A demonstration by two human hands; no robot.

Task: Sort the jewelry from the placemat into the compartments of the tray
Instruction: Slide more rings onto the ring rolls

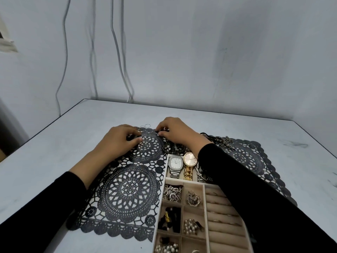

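Observation:
A black lace placemat point(127, 189) lies on the table. Thin silver rings point(144, 126) sit at its far edge, and more rings point(145, 141) lie on the mat. My left hand point(118, 141) is curled over the mat, thumb and fingers pinching a ring. My right hand point(176, 131) reaches over the tray's far end, its fingertips pinching a small ring at the mat's far edge. The beige tray point(165, 179) holds a silver watch point(175, 164), a gold watch point(190, 161), chains point(172, 193), pearls point(191, 226) and ring rolls point(222, 216).
A dark necklace pile point(173, 148) lies just beyond the tray. Silver chains point(225, 141) lie on the mat behind my right wrist. My right sleeve covers the tray's right side. Cables point(116, 52) hang down the wall behind the table.

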